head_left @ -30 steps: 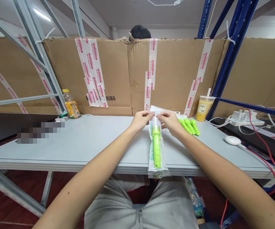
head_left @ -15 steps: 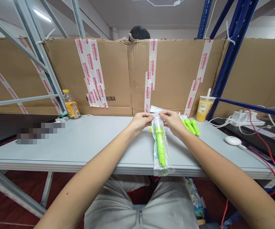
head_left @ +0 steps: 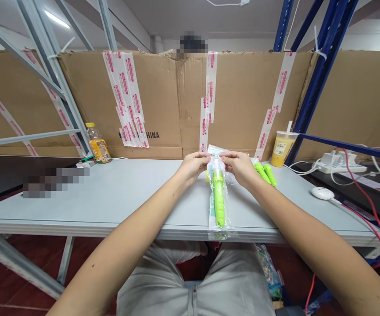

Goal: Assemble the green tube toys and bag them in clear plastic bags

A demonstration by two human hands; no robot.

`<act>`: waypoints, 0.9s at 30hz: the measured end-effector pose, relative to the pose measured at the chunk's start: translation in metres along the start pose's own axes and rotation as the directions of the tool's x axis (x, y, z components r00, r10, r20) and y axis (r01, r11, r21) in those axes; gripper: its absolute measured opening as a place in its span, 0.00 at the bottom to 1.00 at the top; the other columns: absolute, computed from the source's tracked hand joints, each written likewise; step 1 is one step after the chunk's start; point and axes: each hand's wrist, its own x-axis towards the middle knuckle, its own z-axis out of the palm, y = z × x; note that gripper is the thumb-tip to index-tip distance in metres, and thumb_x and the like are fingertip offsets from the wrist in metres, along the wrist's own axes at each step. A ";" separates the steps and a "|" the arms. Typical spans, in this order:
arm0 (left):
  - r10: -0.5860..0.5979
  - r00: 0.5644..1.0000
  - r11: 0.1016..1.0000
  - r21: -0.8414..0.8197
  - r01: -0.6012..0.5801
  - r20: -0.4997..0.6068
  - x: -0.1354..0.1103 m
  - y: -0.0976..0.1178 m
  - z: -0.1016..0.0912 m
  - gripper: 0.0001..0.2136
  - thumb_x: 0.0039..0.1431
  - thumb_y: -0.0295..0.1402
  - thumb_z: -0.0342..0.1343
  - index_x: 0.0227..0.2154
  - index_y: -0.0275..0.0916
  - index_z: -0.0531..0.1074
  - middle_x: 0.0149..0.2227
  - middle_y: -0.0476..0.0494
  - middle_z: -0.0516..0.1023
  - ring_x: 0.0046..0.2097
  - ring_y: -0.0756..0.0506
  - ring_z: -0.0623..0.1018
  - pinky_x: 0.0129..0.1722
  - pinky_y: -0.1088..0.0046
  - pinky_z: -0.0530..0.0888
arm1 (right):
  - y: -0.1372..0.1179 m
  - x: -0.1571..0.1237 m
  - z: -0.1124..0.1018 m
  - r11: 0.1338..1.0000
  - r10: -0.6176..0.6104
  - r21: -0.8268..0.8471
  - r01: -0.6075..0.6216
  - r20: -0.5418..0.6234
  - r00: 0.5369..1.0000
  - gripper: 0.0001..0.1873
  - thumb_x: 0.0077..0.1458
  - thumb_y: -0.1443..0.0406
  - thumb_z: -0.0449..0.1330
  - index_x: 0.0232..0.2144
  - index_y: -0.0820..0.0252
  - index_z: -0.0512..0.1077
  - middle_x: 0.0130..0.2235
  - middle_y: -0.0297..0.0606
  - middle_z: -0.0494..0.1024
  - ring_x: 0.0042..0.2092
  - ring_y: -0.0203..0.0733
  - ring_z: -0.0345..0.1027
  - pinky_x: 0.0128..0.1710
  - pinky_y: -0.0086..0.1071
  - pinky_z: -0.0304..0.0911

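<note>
Before me on the grey table (head_left: 137, 193) is a clear plastic bag (head_left: 227, 221), its lower end reaching the front edge. Inside it lies a bright green stick-shaped thing (head_left: 219, 199) with a ribbed handle and a clear upper part. My left hand (head_left: 193, 166) pinches the bag's top on the left side. On the right side my right hand (head_left: 238, 164) pinches it too, thumb and fingers together. Just beyond my right hand several similar green handles (head_left: 267, 174) lie on the table, partly hidden. A bit of something yellow shows behind the bag.
A cardboard wall (head_left: 163, 101) stands along the table's back. A juice bottle (head_left: 98, 145) is at the back left, a drink cup with a straw (head_left: 282, 148) at the back right. Farther right are a white power strip (head_left: 341, 166), a white round-headed device (head_left: 322, 193) and red cables.
The bag with the green stick has shifted slightly left and straightened a little. Both hands still pinch its top, now slightly nearer the bag's corners.
</note>
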 end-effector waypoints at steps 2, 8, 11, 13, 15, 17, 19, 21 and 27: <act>0.019 1.000 1.000 -0.001 -0.019 0.009 0.000 0.000 0.000 0.08 0.46 0.20 0.63 0.31 0.34 0.78 0.30 0.43 0.79 0.33 0.50 0.77 0.40 0.68 0.74 | -0.001 -0.001 0.000 1.000 -0.007 0.007 0.007 -0.014 1.000 0.08 0.39 0.70 0.65 0.28 0.63 0.77 0.27 0.36 0.74 0.28 0.35 0.66 0.32 0.34 0.66; 0.105 0.990 0.994 0.014 -0.107 0.096 0.001 0.000 -0.001 0.06 0.44 0.23 0.64 0.28 0.35 0.79 0.31 0.44 0.79 0.33 0.50 0.77 0.40 0.68 0.73 | -0.002 -0.001 0.001 0.998 -0.029 0.050 0.029 -0.013 1.000 0.08 0.37 0.70 0.65 0.26 0.61 0.76 0.26 0.33 0.72 0.28 0.34 0.64 0.31 0.33 0.64; 0.159 0.981 0.986 0.035 -0.164 0.112 0.001 0.000 -0.001 0.06 0.43 0.26 0.65 0.28 0.36 0.80 0.31 0.44 0.79 0.34 0.49 0.77 0.41 0.67 0.73 | -0.001 0.002 -0.001 0.994 -0.040 0.102 0.040 0.000 0.999 0.06 0.35 0.70 0.65 0.23 0.60 0.74 0.24 0.32 0.71 0.26 0.34 0.62 0.29 0.32 0.62; 0.190 0.974 0.979 0.045 -0.197 0.124 0.002 0.000 -0.001 0.06 0.43 0.27 0.65 0.28 0.36 0.80 0.30 0.44 0.79 0.34 0.49 0.76 0.41 0.66 0.73 | 0.001 0.004 -0.002 0.992 -0.049 0.120 0.048 0.008 0.999 0.06 0.35 0.71 0.65 0.21 0.60 0.73 0.23 0.32 0.70 0.26 0.34 0.61 0.29 0.32 0.61; 0.217 0.967 0.973 0.045 -0.224 0.135 0.002 0.001 0.000 0.05 0.43 0.27 0.65 0.27 0.36 0.80 0.29 0.45 0.78 0.33 0.49 0.76 0.42 0.66 0.73 | 0.002 0.005 -0.002 0.990 -0.066 0.128 0.064 0.016 0.998 0.05 0.35 0.71 0.65 0.21 0.59 0.73 0.24 0.31 0.69 0.27 0.34 0.61 0.29 0.32 0.61; 0.235 0.961 0.969 0.043 -0.243 0.143 0.003 0.001 0.000 0.04 0.43 0.26 0.64 0.26 0.37 0.80 0.27 0.47 0.77 0.33 0.50 0.75 0.41 0.67 0.73 | 0.003 0.006 -0.003 0.988 -0.085 0.132 0.081 0.022 0.996 0.05 0.36 0.71 0.64 0.21 0.59 0.73 0.24 0.32 0.69 0.27 0.34 0.61 0.29 0.32 0.60; 0.245 0.957 0.966 0.048 -0.255 0.155 0.003 0.001 0.000 0.03 0.44 0.26 0.64 0.25 0.37 0.80 0.26 0.48 0.76 0.32 0.50 0.74 0.40 0.68 0.72 | 0.004 0.007 -0.002 0.986 -0.103 0.131 0.098 0.028 0.994 0.05 0.35 0.72 0.63 0.20 0.59 0.72 0.25 0.32 0.69 0.28 0.34 0.62 0.29 0.31 0.60; 0.257 0.950 0.960 0.065 -0.272 0.176 0.003 0.002 -0.001 0.02 0.45 0.27 0.64 0.25 0.37 0.79 0.26 0.48 0.76 0.31 0.51 0.74 0.39 0.69 0.72 | 0.004 0.006 -0.002 0.985 -0.127 0.122 0.122 0.037 0.991 0.05 0.35 0.72 0.62 0.20 0.59 0.72 0.25 0.31 0.68 0.28 0.34 0.61 0.29 0.30 0.59; 0.291 0.922 0.925 0.171 -0.340 0.256 0.000 0.003 -0.002 0.05 0.50 0.27 0.60 0.24 0.37 0.80 0.28 0.46 0.77 0.32 0.51 0.73 0.38 0.71 0.69 | 0.001 0.002 0.000 0.980 -0.181 0.104 0.172 0.091 0.979 0.06 0.35 0.74 0.59 0.19 0.58 0.70 0.24 0.31 0.67 0.27 0.33 0.58 0.26 0.29 0.55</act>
